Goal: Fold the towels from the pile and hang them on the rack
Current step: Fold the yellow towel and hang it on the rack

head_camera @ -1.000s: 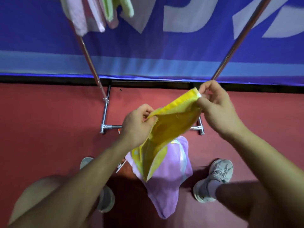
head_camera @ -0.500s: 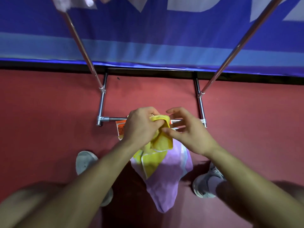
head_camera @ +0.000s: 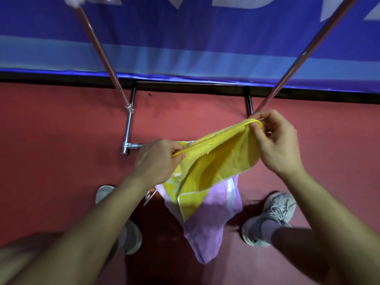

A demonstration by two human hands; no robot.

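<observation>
Yellow towel x1, pinched by 2 hands: L, R.

The red floor carries the rack's chrome base and two grey shoes.

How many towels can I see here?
2 clear ones: a yellow towel pinched by the left hand and right hand, a lilac towel below it. Pale cloth at the top-left edge may be more.
</observation>
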